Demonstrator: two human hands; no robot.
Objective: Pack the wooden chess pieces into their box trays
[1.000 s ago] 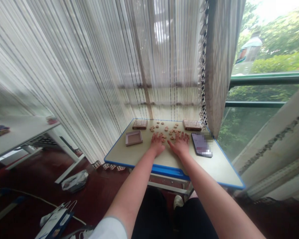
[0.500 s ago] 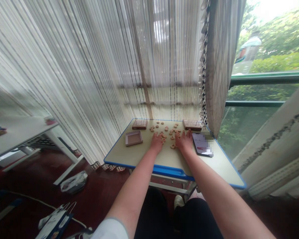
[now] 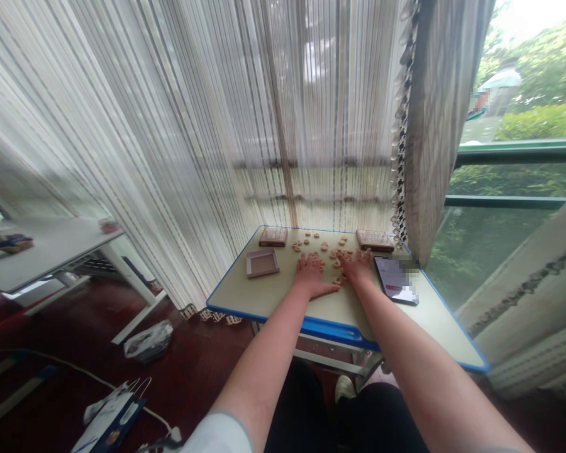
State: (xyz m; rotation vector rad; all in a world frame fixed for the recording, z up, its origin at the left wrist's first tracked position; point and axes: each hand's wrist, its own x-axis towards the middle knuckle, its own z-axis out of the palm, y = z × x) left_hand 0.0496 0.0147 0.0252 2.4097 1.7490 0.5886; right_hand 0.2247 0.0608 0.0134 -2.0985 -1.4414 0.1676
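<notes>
Several small wooden pieces [image 3: 321, 246] lie scattered on the far half of a beige table with a blue edge [image 3: 283, 318]. My left hand [image 3: 312, 278] lies flat and open on the table, fingers on the nearest pieces, thumb stretched to the right. My right hand [image 3: 358, 267] also rests flat and open beside it, fingers spread over pieces. An empty shallow wooden tray [image 3: 262, 262] sits to the left of my left hand. Two wooden boards [image 3: 273, 236] [image 3: 375, 239] lie at the far left and far right of the pieces.
A phone [image 3: 396, 279] lies just right of my right hand. Striped sheer curtains [image 3: 217, 126] hang behind and left of the table; a heavier curtain [image 3: 441, 119] and a window are at the right. A white table [image 3: 51, 248], a plastic bag [image 3: 148, 340] and cables are on the dark floor at left.
Both hands slid over the pieces: the right hand moved away from me toward the far side, and the left thumb spread out. The camera view shifted a little to the left.
</notes>
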